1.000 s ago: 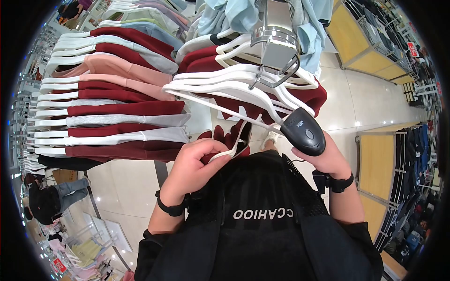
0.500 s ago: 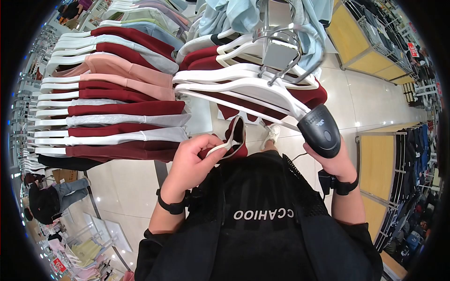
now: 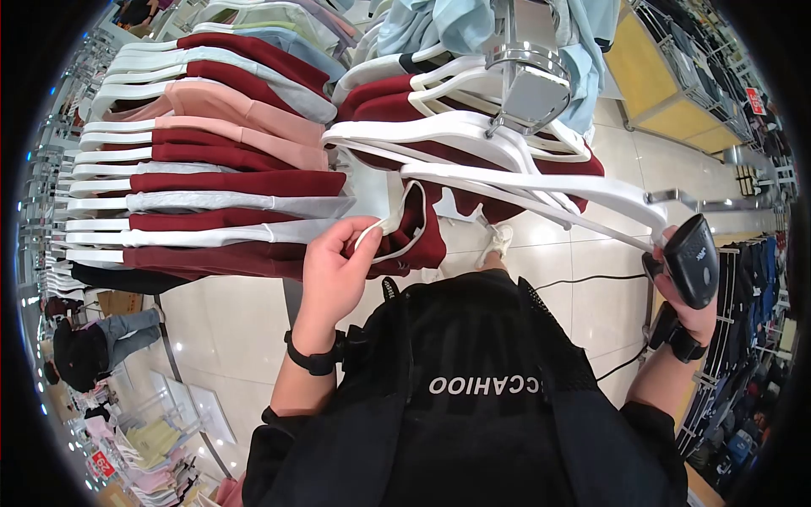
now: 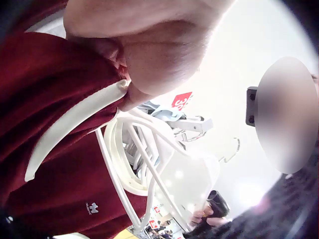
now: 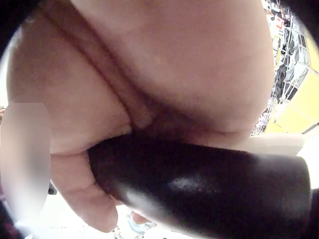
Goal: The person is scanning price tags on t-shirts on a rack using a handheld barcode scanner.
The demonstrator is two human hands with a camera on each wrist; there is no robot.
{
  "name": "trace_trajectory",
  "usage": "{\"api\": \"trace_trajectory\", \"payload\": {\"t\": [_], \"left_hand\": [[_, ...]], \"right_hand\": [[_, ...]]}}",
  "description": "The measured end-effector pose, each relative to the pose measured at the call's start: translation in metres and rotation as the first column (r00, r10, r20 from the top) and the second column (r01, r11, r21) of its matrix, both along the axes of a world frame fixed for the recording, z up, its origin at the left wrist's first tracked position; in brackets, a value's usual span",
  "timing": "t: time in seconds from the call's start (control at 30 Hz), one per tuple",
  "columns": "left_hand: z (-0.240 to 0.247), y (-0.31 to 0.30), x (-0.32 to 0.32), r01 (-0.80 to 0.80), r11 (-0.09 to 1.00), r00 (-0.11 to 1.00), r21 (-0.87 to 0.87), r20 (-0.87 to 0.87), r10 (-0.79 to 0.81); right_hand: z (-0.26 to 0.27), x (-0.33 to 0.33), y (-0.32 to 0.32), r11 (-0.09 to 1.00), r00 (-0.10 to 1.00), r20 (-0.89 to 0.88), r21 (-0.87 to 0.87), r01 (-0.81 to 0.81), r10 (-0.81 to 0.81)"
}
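At your left hand (image 3: 334, 272): thumb and fingers pinch a red garment (image 3: 429, 241) at its neckline.
At your right hand (image 3: 671, 291): fingers grip a black scanner (image 3: 693, 264) beside a white hanger (image 3: 524, 181).

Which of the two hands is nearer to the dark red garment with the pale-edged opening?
Left. The left hand pinches the garment at its pale edge; the right hand is well off to its right, gripping a black handheld device.
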State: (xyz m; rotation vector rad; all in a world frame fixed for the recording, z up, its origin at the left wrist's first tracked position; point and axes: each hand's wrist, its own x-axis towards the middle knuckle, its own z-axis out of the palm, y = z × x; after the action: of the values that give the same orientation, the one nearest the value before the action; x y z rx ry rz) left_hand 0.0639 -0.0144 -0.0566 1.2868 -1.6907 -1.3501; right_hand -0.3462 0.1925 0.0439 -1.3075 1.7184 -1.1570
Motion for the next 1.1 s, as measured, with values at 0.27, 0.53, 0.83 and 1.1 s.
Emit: {"api": "trace_trajectory", "payload": {"t": [0.27, 0.53, 0.83, 1.1], "left_hand": [[0.014, -0.001, -0.007, 0.021, 1.0, 1.0, -0.023, -0.018, -0.022], [0.011, 0.001, -0.012, 0.152, 0.963, 0.987, -0.221, 0.084, -0.136], [0.038, 0.011, -0.021, 0.221, 0.955, 0.964, -0.196, -0.105, -0.244], [0.047, 0.013, -0.028, 0.298, 0.863, 0.926, -0.407, -0.095, -0.365]], "right_hand": [[-0.006, -0.002, 0.015, 0.983, 0.995, -0.079, 0.178, -0.041, 0.056], [-0.047, 0.035, -0.008, 0.986, 0.985, -0.081, 0.078, -0.149, 0.155], [-0.073, 0.1, -0.054, 0.927, 0.922, -0.122, -0.03, -0.374, 0.368], [-0.096, 0.1, -0.029, 0.939, 0.942, 0.057, 0.086, -0.334, 0.33]]}}
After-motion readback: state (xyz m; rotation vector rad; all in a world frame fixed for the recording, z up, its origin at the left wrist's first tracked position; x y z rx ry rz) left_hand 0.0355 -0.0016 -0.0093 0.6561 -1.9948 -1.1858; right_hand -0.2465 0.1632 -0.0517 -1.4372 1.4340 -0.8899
